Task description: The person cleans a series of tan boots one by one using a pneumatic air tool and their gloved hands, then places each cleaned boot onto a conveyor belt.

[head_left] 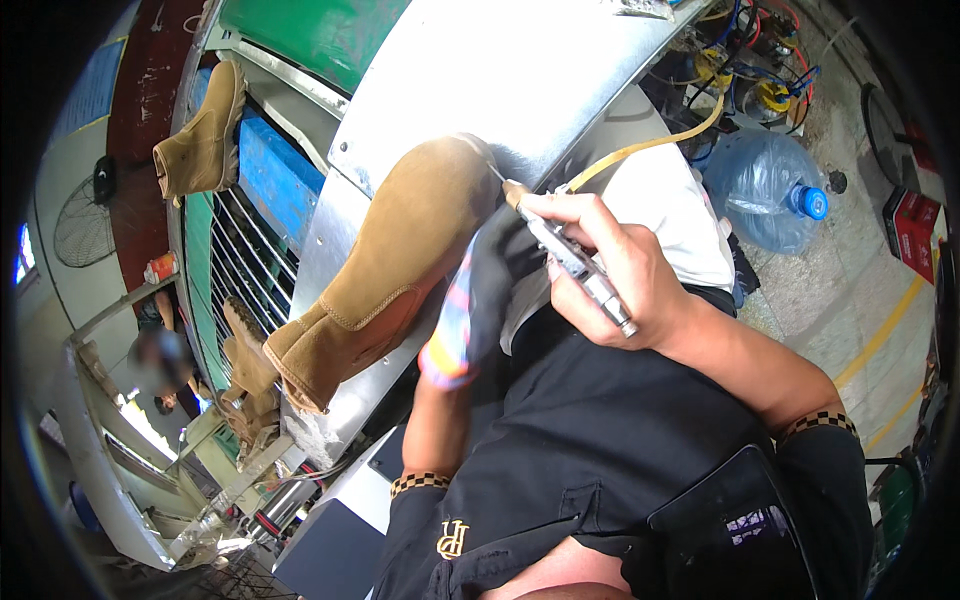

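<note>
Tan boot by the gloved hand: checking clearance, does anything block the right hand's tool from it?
Nothing visible: the right hand holds the metal tool, its tip at the tan boot. Beside it is the gloved left hand.

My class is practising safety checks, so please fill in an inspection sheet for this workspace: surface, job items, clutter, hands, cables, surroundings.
Surface: metal tabletop, brightly lit, with glare.
Job items: tan boot on the tabletop; slim metal tool, its tip at the boot's edge, contact unclear.
Clutter: clear bottle with a blue cap and red box, both at the right.
Hands: left hand gloved, beside the boot, grip unclear; right hand bare, gripping the tool.
Cables: tangled wires at upper right; yellowish hose near the right hand.
Surroundings: fan and blurred person at the left.
</note>
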Demonstrator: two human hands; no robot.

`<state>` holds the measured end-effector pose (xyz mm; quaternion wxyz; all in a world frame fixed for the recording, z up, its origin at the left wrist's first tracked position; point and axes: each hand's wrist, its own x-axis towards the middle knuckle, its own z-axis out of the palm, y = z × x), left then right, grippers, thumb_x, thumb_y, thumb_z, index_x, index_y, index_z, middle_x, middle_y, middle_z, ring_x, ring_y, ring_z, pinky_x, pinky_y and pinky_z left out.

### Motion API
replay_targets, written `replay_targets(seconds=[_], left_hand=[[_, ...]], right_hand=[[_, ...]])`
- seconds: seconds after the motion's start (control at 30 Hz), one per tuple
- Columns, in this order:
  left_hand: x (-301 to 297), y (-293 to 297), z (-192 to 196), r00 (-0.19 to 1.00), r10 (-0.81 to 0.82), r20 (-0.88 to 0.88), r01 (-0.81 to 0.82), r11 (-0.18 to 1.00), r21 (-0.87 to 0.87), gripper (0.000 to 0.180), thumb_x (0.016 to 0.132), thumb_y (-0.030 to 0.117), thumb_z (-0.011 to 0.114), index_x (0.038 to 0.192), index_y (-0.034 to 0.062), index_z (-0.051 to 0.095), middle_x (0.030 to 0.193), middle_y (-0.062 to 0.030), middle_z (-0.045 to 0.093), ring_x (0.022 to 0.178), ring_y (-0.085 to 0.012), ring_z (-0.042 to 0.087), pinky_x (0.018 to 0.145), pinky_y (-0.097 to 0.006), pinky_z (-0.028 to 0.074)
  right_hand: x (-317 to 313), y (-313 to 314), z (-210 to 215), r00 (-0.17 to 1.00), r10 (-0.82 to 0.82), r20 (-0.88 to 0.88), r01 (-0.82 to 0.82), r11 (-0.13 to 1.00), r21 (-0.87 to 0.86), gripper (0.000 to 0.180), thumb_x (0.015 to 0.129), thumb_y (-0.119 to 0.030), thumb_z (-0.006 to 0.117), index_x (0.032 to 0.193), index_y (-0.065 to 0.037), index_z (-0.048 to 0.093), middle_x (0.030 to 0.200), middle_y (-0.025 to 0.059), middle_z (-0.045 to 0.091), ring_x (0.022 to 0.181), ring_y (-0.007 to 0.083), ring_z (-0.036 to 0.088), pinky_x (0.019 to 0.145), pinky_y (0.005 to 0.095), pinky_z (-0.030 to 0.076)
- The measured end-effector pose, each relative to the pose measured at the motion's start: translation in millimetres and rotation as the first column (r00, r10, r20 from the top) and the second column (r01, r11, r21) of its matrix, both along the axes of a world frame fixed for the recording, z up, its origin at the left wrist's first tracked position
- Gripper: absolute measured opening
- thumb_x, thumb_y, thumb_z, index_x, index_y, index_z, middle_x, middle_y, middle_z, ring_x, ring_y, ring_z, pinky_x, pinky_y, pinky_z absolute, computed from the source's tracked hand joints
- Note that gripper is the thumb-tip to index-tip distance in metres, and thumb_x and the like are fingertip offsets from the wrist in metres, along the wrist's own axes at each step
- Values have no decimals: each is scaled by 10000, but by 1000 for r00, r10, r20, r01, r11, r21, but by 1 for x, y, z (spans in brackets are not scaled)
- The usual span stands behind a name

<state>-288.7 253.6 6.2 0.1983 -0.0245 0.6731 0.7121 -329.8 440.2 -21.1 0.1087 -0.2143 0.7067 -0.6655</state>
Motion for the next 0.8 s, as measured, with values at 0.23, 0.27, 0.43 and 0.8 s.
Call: replay_targets(seconds=[0.23,0.27,0.43,0.8], left_hand=[[72,-87,92,712,322,-625,-462,884,-71,720,906,387,636,1437,-2,345,1295,-202,546,1036,-263,609,857,-373,505],[72,-89,98,693,308,-652,-499,857,-125,768,910,420,633,1455,-11,308,1324,-213,528,1050,-266,610,851,-363,512],[85,-108,140,675,87,-733,-692,421,-587,942,912,586,552,1478,-85,211,1391,-233,489,1233,-266,542,952,-318,465],[57,-89,95,848,46,-528,-447,598,-665,607,858,498,634,1165,-25,643,1158,-205,639,1133,-336,570,1019,-461,402]], right_hand=[[-20,-1,-9,996,53,74,-44,992,-121,473,815,-36,566,1278,10,479,756,107,637,649,198,637,618,301,500],[-27,-1,-8,988,102,113,-87,987,-132,416,856,-28,536,1260,48,476,758,79,637,705,118,635,669,264,509],[-66,-18,-13,924,215,315,-99,933,-347,258,881,-71,531,1116,36,541,761,79,620,664,135,620,630,276,517],[-67,-42,-25,996,60,-69,-76,962,-263,371,844,-76,565,1185,44,483,692,59,587,585,103,536,560,266,433]])
